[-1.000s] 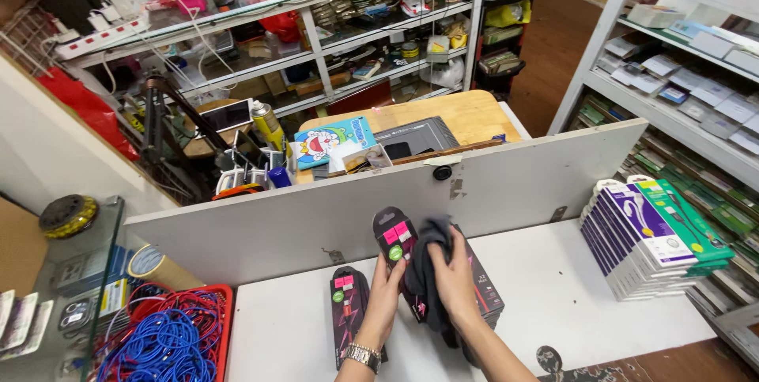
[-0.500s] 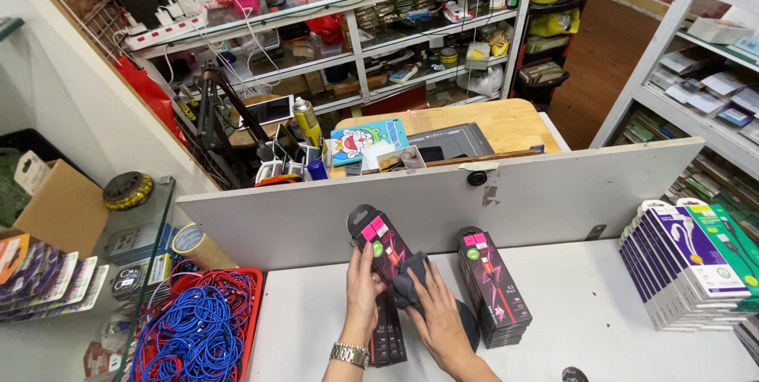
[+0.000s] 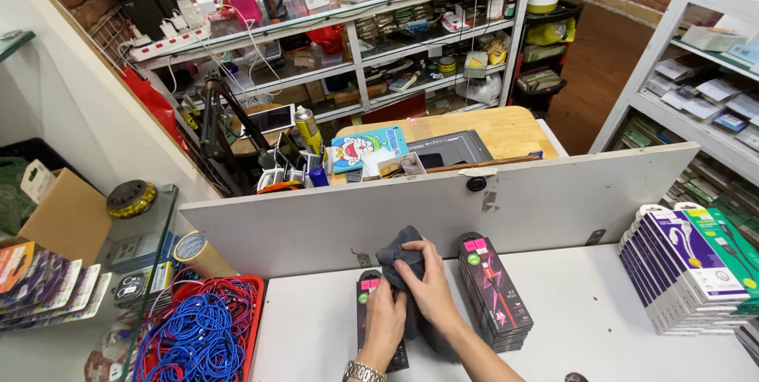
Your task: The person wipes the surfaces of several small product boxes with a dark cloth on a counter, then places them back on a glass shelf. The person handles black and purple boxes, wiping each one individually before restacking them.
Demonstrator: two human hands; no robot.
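Two hands meet low on the white counter [image 3: 601, 311]. The right hand [image 3: 431, 287] has its fingers closed over a dark grey cloth [image 3: 398, 249], which hides whatever lies beneath. The left hand [image 3: 385, 320] lies curled on a black retail box [image 3: 368, 285], covering most of it; its grip is unclear. A stack of black boxes [image 3: 494, 291] stands just right, with bare counter between it and the upright white packs [image 3: 686, 267].
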